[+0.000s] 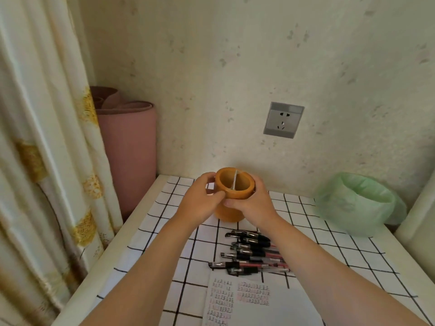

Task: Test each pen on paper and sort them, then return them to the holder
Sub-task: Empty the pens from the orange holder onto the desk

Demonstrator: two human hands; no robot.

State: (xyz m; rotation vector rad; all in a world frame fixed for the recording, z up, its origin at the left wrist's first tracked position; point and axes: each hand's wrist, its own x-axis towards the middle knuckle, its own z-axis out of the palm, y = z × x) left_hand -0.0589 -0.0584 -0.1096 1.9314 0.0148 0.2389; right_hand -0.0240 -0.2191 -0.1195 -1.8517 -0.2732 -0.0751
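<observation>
- While I watch from the head camera, both hands meet around the orange holder [231,198] at the centre of the frame.
- My left hand [200,203] wraps the holder's left side, fingers curled closed against its wall, thumb near the rim.
- My right hand [254,205] clasps the right side the same way, fingers pressed on the front below the rim.
- I see the holder upright, its mouth open toward the camera, with a thin divider [235,182] across the inside; I cannot tell whether its base touches the table.
- Below the holder, lower centre, a row of pens [251,252] lies side by side on the grid-patterned table [353,250], partly under my right forearm.
- At the bottom centre, a sheet of paper [256,302] with printed marks sits just beside the pens.
- Right of centre, a green-lined bin [357,203] stands well apart from the holder.
- On the wall above is a socket [283,120].
</observation>
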